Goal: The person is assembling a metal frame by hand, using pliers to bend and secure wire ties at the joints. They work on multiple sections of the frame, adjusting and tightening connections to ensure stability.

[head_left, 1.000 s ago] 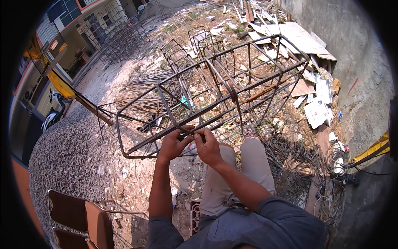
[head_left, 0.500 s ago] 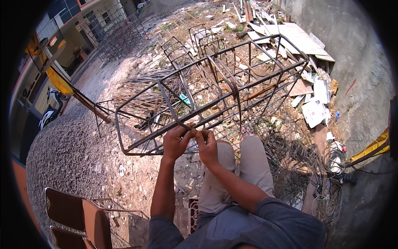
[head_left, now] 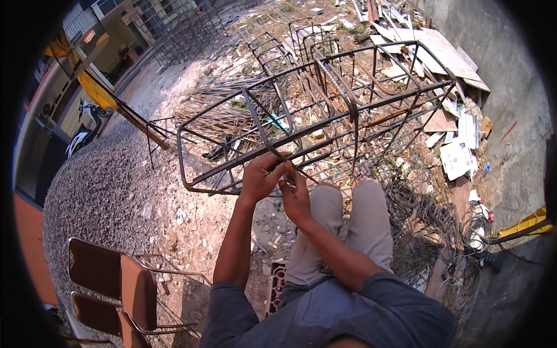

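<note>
Left hand [head_left: 259, 177]: fingers curled shut around the near lower bar of the rebar cage [head_left: 313, 110], thumb side up, at the spot where a cross stirrup meets the bar.
Right hand [head_left: 295, 196]: just beside the left and touching it, fingers pinched together at the same joint of the bar; whether a thin tie wire sits between the fingertips cannot be told.
Rebar cage: a long rusty box of bars and square stirrups, lying tilted on the rubble in front of the knees, its near lower bar at the hands, its far end up toward the pile of boards [head_left: 429, 49].
Change from half a second ago: both hands sit at the same joint as before; the left fingers have closed more tightly over the bar, and the right has drawn in closer against the left.
Change from one second ago: the grip point on the bar has stayed put, and the cage lies at the same angle.
Legs [head_left: 348, 226]: bent, in beige trousers, knees under the near edge of the cage.
Ground: gravel [head_left: 98, 191] to the left, loose wire coils [head_left: 429, 226] to the right of the legs.
Chairs [head_left: 116, 284]: brown stacked seats at lower left, well apart from the hands.
</note>
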{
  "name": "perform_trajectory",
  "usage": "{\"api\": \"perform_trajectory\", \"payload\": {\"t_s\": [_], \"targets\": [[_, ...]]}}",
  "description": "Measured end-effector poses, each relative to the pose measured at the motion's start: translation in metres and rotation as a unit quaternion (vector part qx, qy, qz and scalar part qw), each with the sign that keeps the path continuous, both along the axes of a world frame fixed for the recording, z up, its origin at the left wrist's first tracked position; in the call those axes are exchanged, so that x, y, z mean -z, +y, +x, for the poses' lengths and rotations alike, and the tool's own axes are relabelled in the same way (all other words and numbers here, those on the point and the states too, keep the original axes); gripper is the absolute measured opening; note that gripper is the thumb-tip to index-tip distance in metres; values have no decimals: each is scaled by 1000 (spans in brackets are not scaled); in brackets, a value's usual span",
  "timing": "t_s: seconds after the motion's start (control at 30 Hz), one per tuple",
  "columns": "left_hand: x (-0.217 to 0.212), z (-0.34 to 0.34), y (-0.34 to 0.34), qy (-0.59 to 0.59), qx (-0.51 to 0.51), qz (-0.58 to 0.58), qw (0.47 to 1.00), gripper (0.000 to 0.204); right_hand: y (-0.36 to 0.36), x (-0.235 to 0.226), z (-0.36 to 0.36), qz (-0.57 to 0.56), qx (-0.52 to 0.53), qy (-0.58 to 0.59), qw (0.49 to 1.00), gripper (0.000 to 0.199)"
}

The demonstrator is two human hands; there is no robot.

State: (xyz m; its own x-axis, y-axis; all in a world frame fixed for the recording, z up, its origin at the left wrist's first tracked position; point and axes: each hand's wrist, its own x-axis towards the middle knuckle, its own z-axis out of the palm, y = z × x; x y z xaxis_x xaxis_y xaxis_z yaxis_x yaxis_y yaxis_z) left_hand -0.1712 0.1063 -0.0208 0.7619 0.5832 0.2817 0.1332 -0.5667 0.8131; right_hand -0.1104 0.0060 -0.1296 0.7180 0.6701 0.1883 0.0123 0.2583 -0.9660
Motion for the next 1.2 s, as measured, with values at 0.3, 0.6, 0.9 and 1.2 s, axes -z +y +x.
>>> {"api": "perform_trajectory", "payload": {"t_s": [0.3,0.6,0.9,1.2], "targets": [[8,-2,9,1,23,-92,996,30,-1,3,-5,-99,159,-146,971,41],[-7,-5,-1,33,9,56,998,32,-22,-18,18,-77,3,29,997,20],[-6,-4,1,38,13,51,998,37,-44,-107,51,-144,-13,-265,953,20],[3,2,-5,19,-54,149,987,29,-34,-128,104,-106,-21,-456,883,12]]}}
